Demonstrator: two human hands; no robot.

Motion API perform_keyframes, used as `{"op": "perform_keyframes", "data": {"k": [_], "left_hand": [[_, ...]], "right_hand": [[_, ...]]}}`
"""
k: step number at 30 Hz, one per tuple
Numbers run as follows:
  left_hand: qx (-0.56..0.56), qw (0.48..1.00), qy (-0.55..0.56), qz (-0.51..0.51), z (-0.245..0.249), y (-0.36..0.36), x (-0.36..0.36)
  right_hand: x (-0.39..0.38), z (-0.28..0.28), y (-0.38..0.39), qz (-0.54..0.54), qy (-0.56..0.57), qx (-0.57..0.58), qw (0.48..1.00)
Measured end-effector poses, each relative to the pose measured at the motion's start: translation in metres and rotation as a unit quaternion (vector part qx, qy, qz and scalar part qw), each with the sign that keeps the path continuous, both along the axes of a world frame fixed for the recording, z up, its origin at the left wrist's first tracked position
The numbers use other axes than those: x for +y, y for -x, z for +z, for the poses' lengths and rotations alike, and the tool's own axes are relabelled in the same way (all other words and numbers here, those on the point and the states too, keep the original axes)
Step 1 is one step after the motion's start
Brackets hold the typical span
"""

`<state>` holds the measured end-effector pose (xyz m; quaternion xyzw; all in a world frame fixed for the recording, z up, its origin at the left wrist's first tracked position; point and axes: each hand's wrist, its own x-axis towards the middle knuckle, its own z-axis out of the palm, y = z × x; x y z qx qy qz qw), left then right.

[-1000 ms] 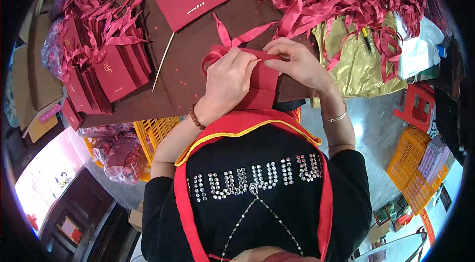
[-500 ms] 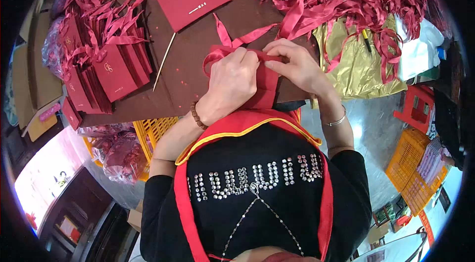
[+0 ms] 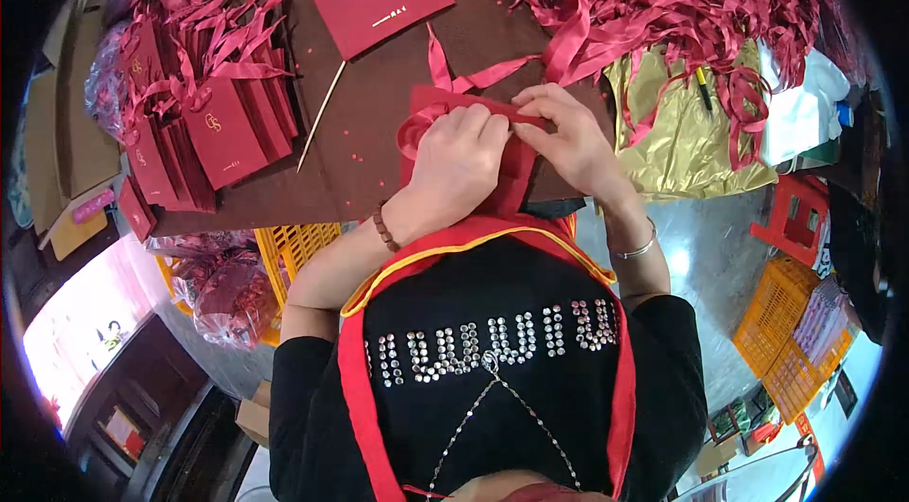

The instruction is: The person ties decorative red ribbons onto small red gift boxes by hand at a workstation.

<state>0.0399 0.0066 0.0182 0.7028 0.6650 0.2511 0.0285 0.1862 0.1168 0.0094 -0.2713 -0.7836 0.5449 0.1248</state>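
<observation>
Near the front edge of the table, a small red paper bag or folder (image 3: 517,170) lies under my hands, partly hidden by them. My left hand (image 3: 457,153) is closed over it, fingers pinched on a red ribbon (image 3: 414,134) that curls in a loop on the left. My right hand (image 3: 568,135) pinches the same ribbon a little to the right, close to the left fingertips. Two ribbon tails (image 3: 492,74) stick out beyond the far edge of the bag.
A red printed card (image 3: 379,5) and a thin wooden stick (image 3: 322,114) lie beyond my left hand. Stacked red bags with ribbons (image 3: 232,133) stand at left. A ribbon heap (image 3: 653,0) and gold plastic sheet (image 3: 682,152) with a pen (image 3: 704,90) are at right.
My hands stay on the ribbon; the right fingers have drawn in and pinch closer together. More of the bag's far left part now shows. The whole view has shifted slightly.
</observation>
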Motion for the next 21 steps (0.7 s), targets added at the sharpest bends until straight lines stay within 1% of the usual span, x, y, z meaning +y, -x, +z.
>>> {"op": "perform_keyframes", "data": {"k": [2,3,4,6,9,10,11,12,13,14,16,17,18,19,20,21], "left_hand": [[-0.031,0.999,-0.021,-0.005,-0.003,0.005,0.000],[-0.063,0.998,-0.014,0.007,-0.004,0.006,0.000],[-0.063,0.998,-0.015,0.007,-0.003,0.007,0.000],[-0.118,0.993,-0.019,0.021,0.002,0.007,0.002],[-0.139,0.990,-0.012,0.024,0.004,0.009,0.001],[-0.139,0.990,-0.013,0.025,0.008,0.011,0.002],[-0.099,0.993,-0.048,0.034,0.015,0.014,0.005],[-0.058,0.994,-0.081,0.044,0.020,0.018,0.008],[-0.053,0.997,-0.027,0.049,0.022,0.024,0.009],[-0.078,0.994,0.063,0.032,0.028,0.032,0.012],[-0.152,0.977,0.149,-0.033,0.020,0.049,0.020],[-0.150,0.977,0.147,-0.030,0.023,0.056,0.027],[-0.233,0.935,0.262,-0.055,0.031,0.063,0.034],[-0.312,0.871,0.371,-0.080,0.035,0.068,0.041],[-0.312,0.872,0.370,-0.080,0.036,0.071,0.045],[-0.319,0.847,0.415,-0.095,0.036,0.073,0.049]], "right_hand": [[-0.002,-0.002,0.000,-0.012,-0.018,0.002,1.000],[-0.002,-0.001,0.001,-0.008,-0.024,0.009,1.000],[-0.003,0.000,0.001,-0.004,-0.030,0.017,0.999],[-0.002,0.007,0.002,0.005,-0.032,0.018,0.999],[-0.006,0.013,0.001,0.009,-0.029,0.015,0.999],[-0.007,0.014,0.001,0.003,-0.026,0.012,1.000],[-0.008,0.015,0.002,0.004,-0.027,0.011,1.000],[-0.011,0.016,0.004,0.005,-0.052,0.023,0.998],[-0.013,0.018,0.005,0.007,-0.078,0.035,0.996],[-0.015,0.020,0.006,0.009,-0.078,0.035,0.996],[-0.019,0.025,0.009,0.000,-0.105,0.024,0.994],[-0.021,0.025,0.010,0.002,-0.106,0.026,0.994],[-0.023,0.023,0.011,-0.002,-0.125,0.020,0.992],[-0.025,0.023,0.012,-0.008,-0.145,0.013,0.989],[-0.027,0.025,0.013,-0.007,-0.145,0.013,0.989],[-0.029,0.029,0.014,-0.002,-0.134,0.018,0.991]]}}
